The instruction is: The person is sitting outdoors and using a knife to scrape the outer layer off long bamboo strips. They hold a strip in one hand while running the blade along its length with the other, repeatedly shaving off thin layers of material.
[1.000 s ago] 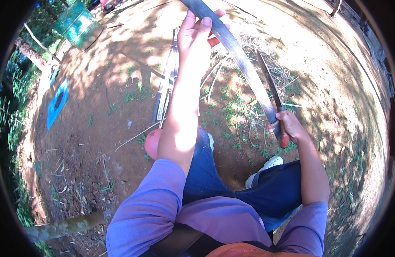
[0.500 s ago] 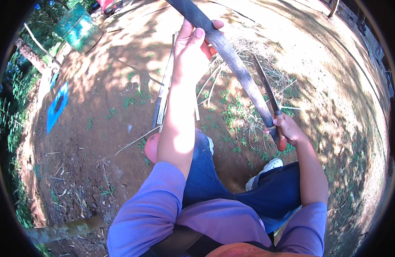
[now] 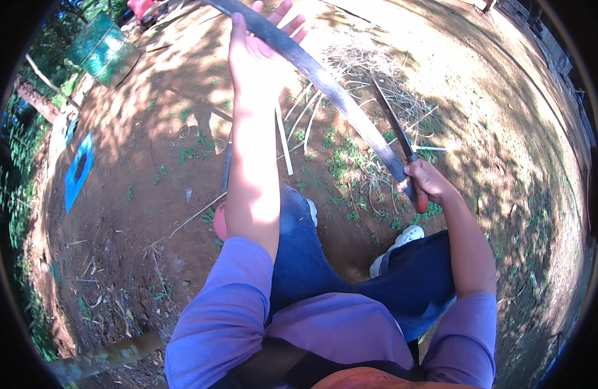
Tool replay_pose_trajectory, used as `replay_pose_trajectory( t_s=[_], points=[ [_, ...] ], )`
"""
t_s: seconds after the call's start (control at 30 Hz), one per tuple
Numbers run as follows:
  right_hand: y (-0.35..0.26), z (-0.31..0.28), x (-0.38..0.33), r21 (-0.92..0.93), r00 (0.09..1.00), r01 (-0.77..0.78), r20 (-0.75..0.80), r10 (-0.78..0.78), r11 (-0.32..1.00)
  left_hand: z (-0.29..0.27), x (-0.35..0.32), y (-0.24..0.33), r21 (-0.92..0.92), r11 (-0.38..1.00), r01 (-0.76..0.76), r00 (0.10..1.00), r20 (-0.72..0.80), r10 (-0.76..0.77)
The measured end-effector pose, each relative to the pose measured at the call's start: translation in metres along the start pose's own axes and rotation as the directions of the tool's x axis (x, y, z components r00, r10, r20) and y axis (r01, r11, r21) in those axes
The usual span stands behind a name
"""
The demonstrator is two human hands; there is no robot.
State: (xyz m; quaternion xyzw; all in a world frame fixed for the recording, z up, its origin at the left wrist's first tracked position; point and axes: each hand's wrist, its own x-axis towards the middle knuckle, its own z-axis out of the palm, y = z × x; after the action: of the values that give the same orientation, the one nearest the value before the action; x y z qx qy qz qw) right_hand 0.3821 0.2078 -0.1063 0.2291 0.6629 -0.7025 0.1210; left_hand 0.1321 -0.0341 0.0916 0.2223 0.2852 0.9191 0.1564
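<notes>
A long, flat, dark grey strip (image 3: pixel 341 97) runs slantwise from the top of the head view down to my right hand. My left hand (image 3: pixel 263 48) lies under its far part, thumb along one edge and fingers stretched out and spread beyond it. In my right hand (image 3: pixel 430 181) is a knife (image 3: pixel 394 120) with a narrow dark blade and reddish-brown handle, fingers wrapped round it. The blade points away from me, beside the strip. The strip's near end meets my right fingers at the handle; whether they also grip it I cannot tell.
Pale thin shavings (image 3: pixel 370 61) lie heaped on the earth ahead. A green drum (image 3: pixel 104 50) and a blue flat piece with a hole (image 3: pixel 79 172) are at the left. A log (image 3: pixel 104 356) lies at lower left. Something round and pink (image 3: pixel 219 220) shows beside my left leg.
My left hand has moved left and its fingers have spread from a grip on the strip. The strip's far end has swung left, and its surface looks brighter. My right hand has shifted slightly up.
</notes>
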Motion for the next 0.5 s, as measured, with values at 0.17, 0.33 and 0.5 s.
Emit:
replay_pose_trajectory(
  t_s=[0.17, 0.33, 0.5],
  points=[
    [-0.006, 0.018, 0.006, -0.591, 0.92, -0.21, -0.388, -0.046, 0.779, -0.092, 0.026, -0.022, -0.039, 0.999, 0.027, 0.998, -0.048, -0.029],
    [0.013, 0.056, 0.016, -0.342, 0.702, 0.105, -0.64, -0.313, 0.934, -0.075, 0.008, -0.046, 0.132, 0.991, 0.023, 0.996, -0.084, -0.012],
    [0.028, 0.148, 0.014, 0.148, 0.787, 0.241, -0.608, -0.104, 0.959, -0.082, -0.006, -0.109, 0.068, 0.995, 0.072, 0.993, 0.085, -0.078]
  ],
)
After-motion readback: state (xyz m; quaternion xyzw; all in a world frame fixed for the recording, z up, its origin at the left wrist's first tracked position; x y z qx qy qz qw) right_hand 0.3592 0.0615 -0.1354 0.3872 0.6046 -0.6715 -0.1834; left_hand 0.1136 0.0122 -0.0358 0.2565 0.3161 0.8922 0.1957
